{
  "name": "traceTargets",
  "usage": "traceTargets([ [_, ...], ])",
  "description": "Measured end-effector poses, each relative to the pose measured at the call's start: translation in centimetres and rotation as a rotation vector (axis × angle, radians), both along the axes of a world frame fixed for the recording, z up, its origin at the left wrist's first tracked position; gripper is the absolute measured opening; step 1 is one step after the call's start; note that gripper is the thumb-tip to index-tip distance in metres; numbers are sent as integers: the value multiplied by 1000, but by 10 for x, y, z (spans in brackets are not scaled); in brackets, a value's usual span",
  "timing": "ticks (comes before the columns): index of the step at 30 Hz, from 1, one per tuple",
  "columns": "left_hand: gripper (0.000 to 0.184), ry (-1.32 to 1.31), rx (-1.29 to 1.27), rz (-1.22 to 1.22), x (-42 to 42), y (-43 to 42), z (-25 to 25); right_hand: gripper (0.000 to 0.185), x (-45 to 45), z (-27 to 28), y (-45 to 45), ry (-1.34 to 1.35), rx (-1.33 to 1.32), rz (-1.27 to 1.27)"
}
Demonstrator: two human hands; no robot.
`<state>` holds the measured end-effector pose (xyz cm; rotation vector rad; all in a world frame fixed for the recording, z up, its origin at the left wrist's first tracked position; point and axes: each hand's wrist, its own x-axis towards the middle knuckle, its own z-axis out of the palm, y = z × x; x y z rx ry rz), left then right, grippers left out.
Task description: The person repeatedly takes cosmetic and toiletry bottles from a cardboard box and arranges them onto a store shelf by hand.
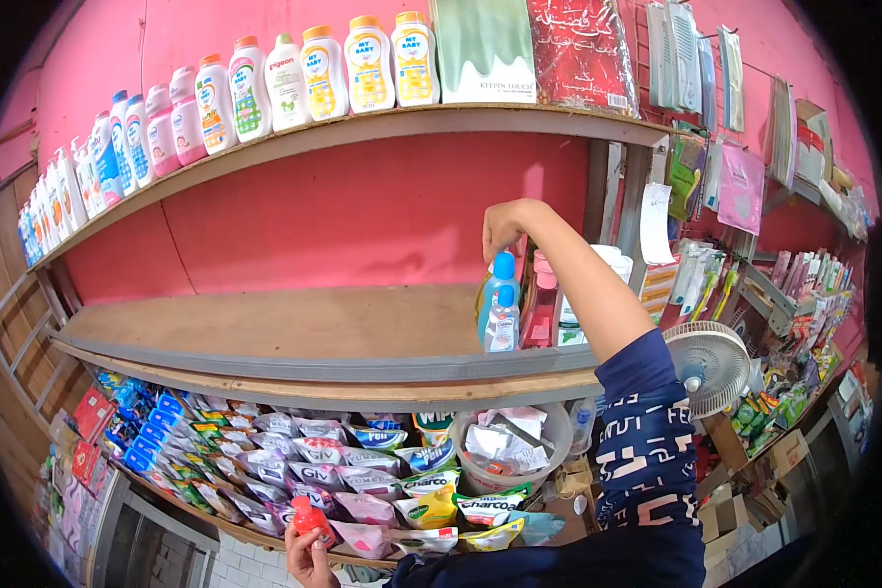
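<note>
Low in the view, my left hand (309, 561) is closed around a small red bottle (311, 519) with a red cap. My right hand (508, 227) reaches over the right end of the middle shelf, its fingers bent downward behind a blue-capped bottle (503, 269). Its fingertips are partly hidden, so what they grip does not show. In front stands a small clear bottle with a blue cap (503, 323). Beside these, a pink-red bottle (539, 309) is partly covered by my right forearm.
The wooden middle shelf (265, 318) runs leftward. Baby-product bottles (369, 73) line the upper shelf. Below are several rows of refill pouches (367, 508) and a round tub (568, 431) of packets. A fan (706, 367) and hanging goods stand right.
</note>
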<state>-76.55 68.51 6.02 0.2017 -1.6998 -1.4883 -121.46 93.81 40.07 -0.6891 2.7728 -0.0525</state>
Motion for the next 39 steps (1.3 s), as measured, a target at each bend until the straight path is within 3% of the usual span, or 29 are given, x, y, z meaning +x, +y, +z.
traceTargets([
  [1,30,-1,-13,5,-1,-1,-2,26,-1,0,0,-1,11,5],
  [4,13,48,7,43,-7,2,-4,25,-2,-1,2,-16,-24,-16],
  [7,14,109,-14,-40,-15,6,8,22,-2,-4,2,85,-105,3],
  [10,16,71,-84,-147,-29,8,33,28,49,20,3,500,-119,193],
  [12,19,9,-40,-271,-42,12,49,32,93,28,-13,529,-288,332],
  [13,19,43,80,-396,-50,21,64,34,113,25,-19,536,-371,398],
  [16,16,88,107,-440,-75,37,70,37,175,-13,-47,124,-481,823],
  [17,15,126,136,-473,-82,46,73,39,207,-21,-49,-15,-424,750],
  [19,16,163,209,-567,-90,59,80,36,223,-50,-55,-93,-426,839],
  [26,24,197,239,-712,-105,72,88,21,229,-56,-42,-269,-456,761],
  [28,49,271,225,-711,-105,74,100,19,215,-35,-36,-5,-501,819],
  [32,58,155,101,-667,-98,64,82,18,175,-9,-23,548,-468,581],
  [35,47,80,123,-678,-89,58,58,15,148,-29,-23,677,-220,480],
  [39,39,-5,210,-656,-78,49,26,13,113,-72,-29,568,-34,514],
])
